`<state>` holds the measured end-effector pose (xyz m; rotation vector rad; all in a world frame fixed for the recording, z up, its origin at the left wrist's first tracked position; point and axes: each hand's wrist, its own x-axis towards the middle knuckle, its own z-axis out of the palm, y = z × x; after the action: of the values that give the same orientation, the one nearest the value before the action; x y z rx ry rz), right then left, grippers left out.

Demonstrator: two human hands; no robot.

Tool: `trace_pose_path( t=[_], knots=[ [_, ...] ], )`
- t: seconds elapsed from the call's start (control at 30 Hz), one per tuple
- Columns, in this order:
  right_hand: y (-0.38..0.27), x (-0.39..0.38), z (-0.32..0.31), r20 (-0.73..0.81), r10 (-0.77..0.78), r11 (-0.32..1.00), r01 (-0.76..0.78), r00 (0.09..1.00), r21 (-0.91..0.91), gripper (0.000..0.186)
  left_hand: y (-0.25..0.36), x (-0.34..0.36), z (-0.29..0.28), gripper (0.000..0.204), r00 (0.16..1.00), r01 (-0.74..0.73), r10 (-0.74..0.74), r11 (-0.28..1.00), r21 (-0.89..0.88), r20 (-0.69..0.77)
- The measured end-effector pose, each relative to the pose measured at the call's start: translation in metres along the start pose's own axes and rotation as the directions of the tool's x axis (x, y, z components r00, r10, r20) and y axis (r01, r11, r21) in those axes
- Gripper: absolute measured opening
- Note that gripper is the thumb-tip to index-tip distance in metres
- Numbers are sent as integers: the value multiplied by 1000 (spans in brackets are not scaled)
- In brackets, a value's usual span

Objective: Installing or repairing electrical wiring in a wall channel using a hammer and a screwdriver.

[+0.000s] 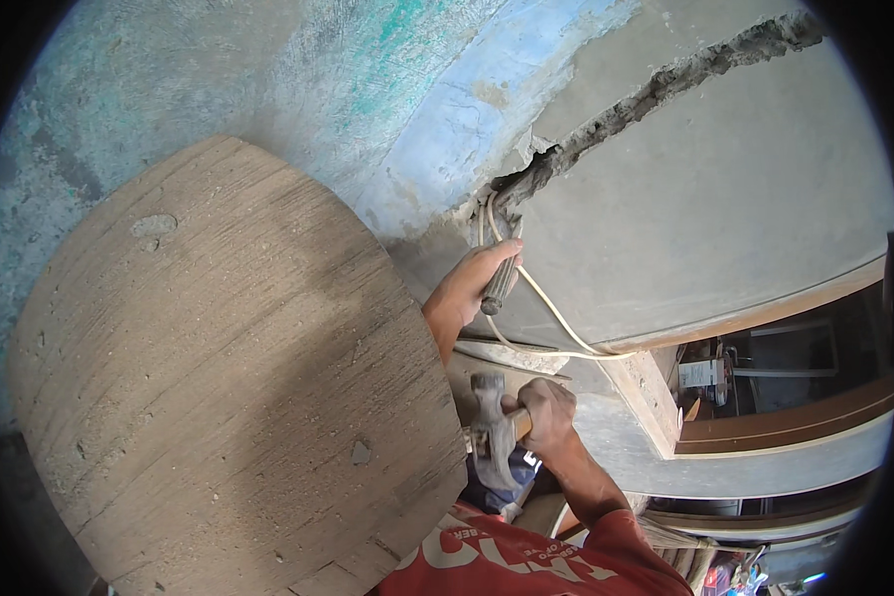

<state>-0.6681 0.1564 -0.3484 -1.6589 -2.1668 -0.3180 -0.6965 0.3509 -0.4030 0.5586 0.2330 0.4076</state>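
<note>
A dusty wooden board (238, 308) fills the left side, with a pale flake (154, 224) near its upper left edge and a grey chip (362, 453) towards its right edge. Above the board spreads a worn wall patch (397, 60) of blue and green paint. Just past the board's right edge, the left hand (464, 283) is closed around a ridged metal chisel (498, 288), whose blunt end points down and whose upper end lies by the lower end of a rough groove (646, 99). I cannot tell whether the tip touches the wall. Below, beside the board's lower right edge, is a hammer (492, 427), head up and well apart from the chisel; the right hand (549, 412) grips its wooden handle, above a red shirt (536, 561). A cream cable (556, 311) loops from the groove past the chisel. The groove climbs to the grey wall's (725, 199) upper right. A brown frame (795, 417) stands at far right.
</note>
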Motion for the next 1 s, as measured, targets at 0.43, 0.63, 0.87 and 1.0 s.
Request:
trace_pose_path(
  t=[0.43, 0.63, 0.87, 1.0],
  knots=[
    [2, -7, 2, 84, 130, 987, -121, 988, -103, 24, 0, 9, -7, 31, 998, -18, 16, 1000, -26, -57],
    [26, 0, 11, 137, 263, 957, -239, 955, -166, 26, 11, 3, -3, 28, 999, 32, -32, 999, -40, -9],
    [-1, 13, -12, -47, -263, 963, 259, 964, -75, 32, 15, 7, -3, 28, 999, 50, -50, 998, -24, 0],
    [23, 15, 9, 241, 265, 937, -190, 934, -294, 28, 18, 8, -9, 27, 997, 25, -17, 995, 97, -75]
  ],
)
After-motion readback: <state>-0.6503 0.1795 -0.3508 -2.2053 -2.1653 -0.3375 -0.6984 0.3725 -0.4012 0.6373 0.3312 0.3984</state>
